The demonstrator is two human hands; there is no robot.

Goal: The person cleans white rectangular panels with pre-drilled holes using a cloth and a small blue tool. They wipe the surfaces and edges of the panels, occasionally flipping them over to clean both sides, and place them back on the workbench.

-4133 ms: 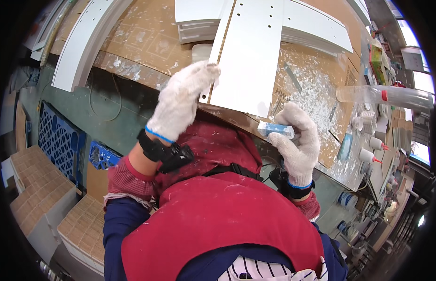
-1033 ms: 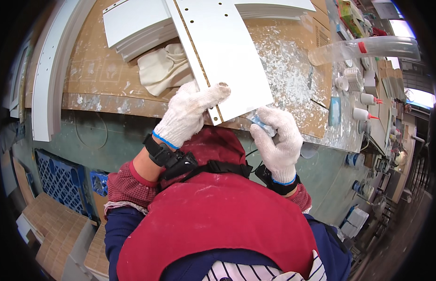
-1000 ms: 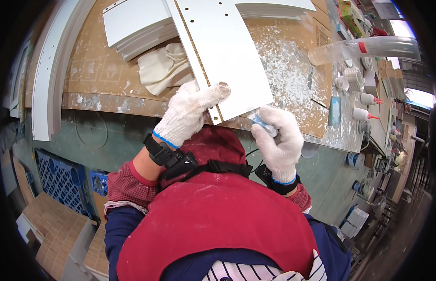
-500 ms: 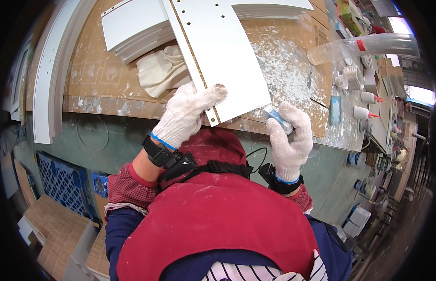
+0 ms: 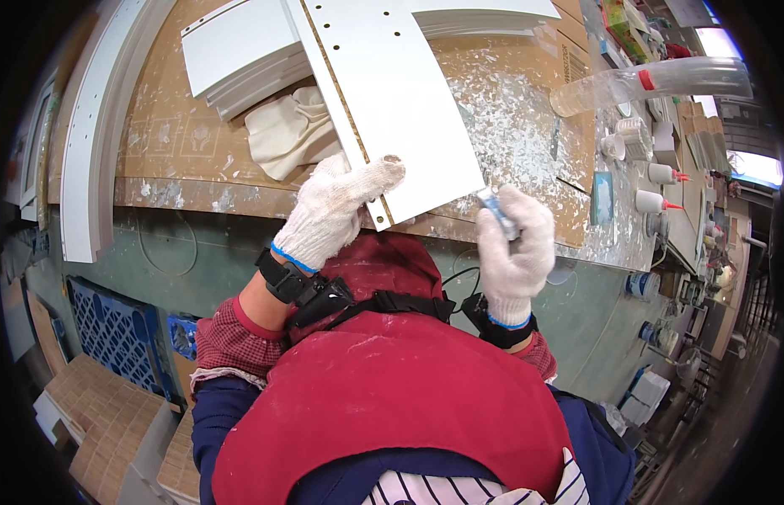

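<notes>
— Left hand (image 5: 329, 202) and right hand (image 5: 518, 248) were both gloved in white, I saw. What had just changed with them?

— Mostly the right one. Half a second before, it kept the small light-blue block (image 5: 500, 216) a little to the right of the white panel (image 5: 417, 126). Now the block was turned, so it looked more narrow, and its pale tip came up to the panel's near right corner. For the work, I would judge, the attention was on this corner.

— Did the tip touch it?

— That I could not tell; it was touching or just beside.

— And how far apart were the fingers?

— On the right, only narrowly: thumb and fingers pinched the block between them. The left hand had stayed gripped on the panel's left edge, with the thumb on top near the brown groove (image 5: 346, 109); the fingers below were hidden.

— Where was the panel?

— Over the table (image 5: 190, 160), its near end at the front edge, with a folded cream cloth (image 5: 287, 135) to the left and white flakes (image 5: 510, 118) to the right.
</notes>
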